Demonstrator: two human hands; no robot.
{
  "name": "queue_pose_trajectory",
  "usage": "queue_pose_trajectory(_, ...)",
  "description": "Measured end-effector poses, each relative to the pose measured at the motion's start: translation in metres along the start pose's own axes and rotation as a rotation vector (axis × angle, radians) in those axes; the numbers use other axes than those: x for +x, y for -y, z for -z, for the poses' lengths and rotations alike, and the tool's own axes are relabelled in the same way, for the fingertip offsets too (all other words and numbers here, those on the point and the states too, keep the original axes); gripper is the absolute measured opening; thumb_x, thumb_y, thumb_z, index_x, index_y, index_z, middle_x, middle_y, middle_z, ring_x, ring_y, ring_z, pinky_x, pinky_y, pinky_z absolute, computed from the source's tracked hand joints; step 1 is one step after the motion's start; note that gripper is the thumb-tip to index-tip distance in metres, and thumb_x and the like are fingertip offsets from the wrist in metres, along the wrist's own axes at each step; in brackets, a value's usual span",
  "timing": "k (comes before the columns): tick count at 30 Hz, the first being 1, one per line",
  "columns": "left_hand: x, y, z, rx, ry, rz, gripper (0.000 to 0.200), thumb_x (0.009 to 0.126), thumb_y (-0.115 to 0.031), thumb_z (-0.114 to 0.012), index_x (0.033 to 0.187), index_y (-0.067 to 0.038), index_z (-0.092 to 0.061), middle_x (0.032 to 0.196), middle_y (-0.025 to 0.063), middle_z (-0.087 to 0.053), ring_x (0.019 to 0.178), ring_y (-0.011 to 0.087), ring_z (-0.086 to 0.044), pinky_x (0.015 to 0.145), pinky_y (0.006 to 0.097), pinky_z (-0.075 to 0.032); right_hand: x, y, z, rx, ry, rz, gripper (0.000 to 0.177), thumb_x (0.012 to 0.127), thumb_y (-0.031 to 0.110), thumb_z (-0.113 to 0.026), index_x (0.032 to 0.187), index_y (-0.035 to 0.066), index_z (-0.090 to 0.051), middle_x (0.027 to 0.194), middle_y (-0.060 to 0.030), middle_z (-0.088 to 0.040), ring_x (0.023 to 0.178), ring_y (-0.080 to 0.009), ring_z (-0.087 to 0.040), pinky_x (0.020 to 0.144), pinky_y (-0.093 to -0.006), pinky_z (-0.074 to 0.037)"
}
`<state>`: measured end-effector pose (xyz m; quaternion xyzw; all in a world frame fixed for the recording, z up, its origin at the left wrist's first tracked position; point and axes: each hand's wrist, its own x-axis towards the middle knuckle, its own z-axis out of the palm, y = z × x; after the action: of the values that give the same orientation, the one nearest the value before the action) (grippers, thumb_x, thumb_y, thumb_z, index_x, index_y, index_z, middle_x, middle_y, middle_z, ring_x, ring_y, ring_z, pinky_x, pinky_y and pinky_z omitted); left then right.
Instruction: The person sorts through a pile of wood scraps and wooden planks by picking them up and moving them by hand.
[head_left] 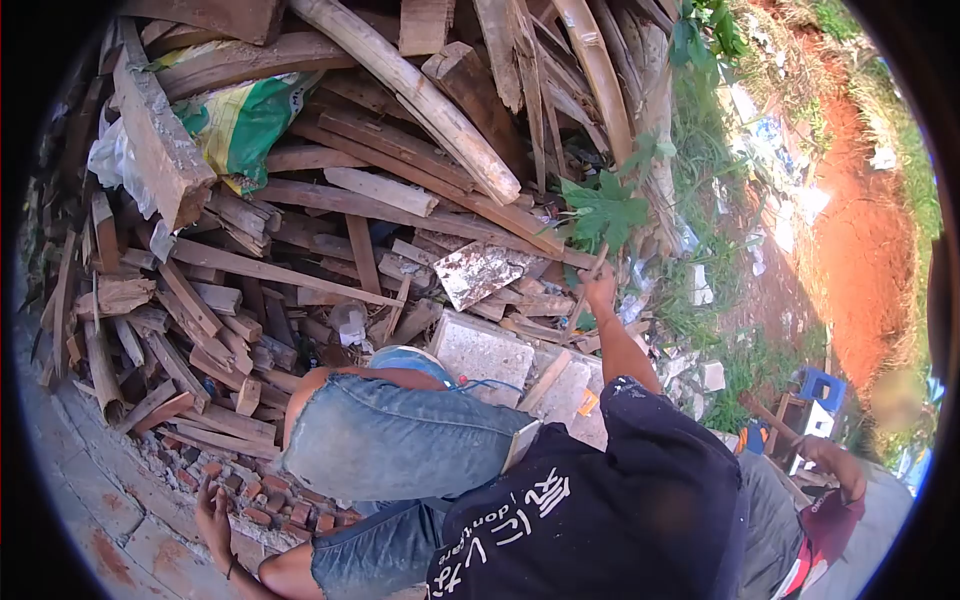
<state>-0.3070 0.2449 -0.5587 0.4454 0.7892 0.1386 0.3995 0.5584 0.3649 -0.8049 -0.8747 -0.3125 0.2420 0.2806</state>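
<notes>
My right hand (pixel 598 288) is closed around a thin wooden stick (pixel 577 318) beside a leafy green plant (pixel 604 208), at the right end of the wood pile. Low on the left, my left hand (pixel 211 512) is empty with its fingers apart, above broken red bricks (pixel 270 498) and close to my bent knee. A dark band circles that wrist. Between my arms, my denim-covered legs (pixel 400 435) are bent in front of pale concrete slabs (pixel 480 352). A paint-spotted board (pixel 482 272) leans among the wood scraps.
A large heap of planks and beams (pixel 330 200) rises ahead, with a green and yellow sack (pixel 255 125) in it. At the right, another person's hand (pixel 832 462) grips a wooden handle (pixel 768 415) near a blue plastic stool (pixel 820 388). Paved ground (pixel 110 495) borders the left.
</notes>
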Motion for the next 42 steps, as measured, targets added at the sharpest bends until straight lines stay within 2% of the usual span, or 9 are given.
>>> queue_pose_trajectory(6,0.012,0.006,0.000,0.013,-0.023,-0.040,0.046,0.096,-0.014,-0.059,0.137,0.003,-0.047,0.106,0.0107,-0.065,0.076,0.0100,-0.053,0.065,0.0231,-0.043,-0.007,-0.025,0.012,0.486,-0.083,0.202,0.041,0.072,0.018,-0.080,0.103,0.001,-0.058,0.095,-0.0133,-0.066,0.089,-0.0242,-0.062,0.082,-0.0360,-0.049)
queue_pose_trajectory(13,0.043,-0.005,0.002,-0.007,0.027,-0.142,0.053,0.095,-0.022,-0.061,0.137,0.006,-0.046,0.087,0.0068,-0.062,0.074,0.0111,-0.057,0.061,0.0244,-0.045,-0.038,0.026,0.088,-0.433,-0.427,0.053,0.062,0.070,0.035,-0.077,0.121,0.005,-0.059,0.105,-0.0230,-0.067,0.091,-0.0410,-0.066,0.084,-0.0503,-0.051)
queue_pose_trajectory(16,0.063,0.000,0.005,0.103,-0.042,-0.196,0.050,0.094,-0.016,-0.059,0.138,0.005,-0.046,0.083,0.0044,-0.060,0.066,0.0085,-0.050,0.056,0.0224,-0.040,-0.048,0.052,0.124,-0.633,-0.258,-0.117,0.056,0.070,0.034,-0.074,0.119,0.011,-0.062,0.101,-0.0193,-0.069,0.095,-0.0397,-0.066,0.083,-0.0493,-0.053)
queue_pose_trajectory(23,0.077,-0.049,0.035,0.054,-0.027,-0.317,0.047,0.092,-0.009,-0.059,0.137,0.000,-0.049,0.093,0.0081,-0.065,0.073,0.0124,-0.057,0.062,0.0275,-0.046,-0.025,0.012,0.170,-0.713,-0.363,-0.091,0.045,0.074,0.027,-0.071,0.115,0.013,-0.063,0.101,-0.0219,-0.068,0.096,-0.0397,-0.066,0.082,-0.0510,-0.052)
queue_pose_trajectory(25,0.077,-0.060,0.049,0.225,-0.111,-0.359,0.046,0.092,-0.010,-0.059,0.136,0.001,-0.050,0.098,0.0107,-0.067,0.077,0.0142,-0.060,0.066,0.0287,-0.049,-0.034,0.005,0.150,-0.668,-0.319,-0.049,0.043,0.074,0.024,-0.070,0.113,0.007,-0.061,0.100,-0.0252,-0.066,0.096,-0.0426,-0.064,0.084,-0.0522,-0.050)
queue_pose_trajectory(27,0.081,-0.065,0.056,0.099,-0.147,-0.275,0.044,0.091,-0.012,-0.060,0.133,0.001,-0.053,0.100,0.0123,-0.068,0.083,0.0173,-0.062,0.073,0.0319,-0.051,-0.082,0.027,0.128,-0.331,-0.327,0.268,0.045,0.074,0.025,-0.069,0.110,0.000,-0.059,0.095,-0.0290,-0.065,0.093,-0.0462,-0.063,0.084,-0.0526,-0.049)
queue_pose_trajectory(30,0.074,-0.098,0.052,0.092,-0.191,-0.326,0.043,0.090,-0.010,-0.062,0.130,0.003,-0.055,0.100,0.0139,-0.068,0.089,0.0184,-0.064,0.076,0.0311,-0.049,-0.126,0.054,0.109,-0.418,-0.130,0.190,0.046,0.073,0.028,-0.069,0.105,-0.003,-0.056,0.092,-0.0320,-0.063,0.092,-0.0480,-0.061,0.083,-0.0522,-0.049)
queue_pose_trajectory(32,0.079,-0.103,0.045,0.068,-0.173,-0.355,0.043,0.090,-0.010,-0.062,0.130,0.003,-0.055,0.101,0.0148,-0.068,0.089,0.0192,-0.065,0.076,0.0320,-0.050,-0.136,0.063,0.105,-0.448,-0.336,0.292,0.043,0.069,0.028,-0.070,0.098,-0.002,-0.058,0.083,-0.0320,-0.063,0.084,-0.0474,-0.063,0.078,-0.0524,-0.051)
queue_pose_trajectory(42,0.132,-0.136,0.023,0.051,-0.052,-0.502,0.044,0.087,-0.008,-0.064,0.129,0.003,-0.055,0.098,0.0138,-0.070,0.087,0.0177,-0.066,0.079,0.0307,-0.053,-0.185,0.121,0.201,-0.497,-0.447,0.312,0.029,0.061,0.022,-0.069,0.082,0.002,-0.064,0.070,-0.0250,-0.064,0.069,-0.0453,-0.063,0.068,-0.0493,-0.052)
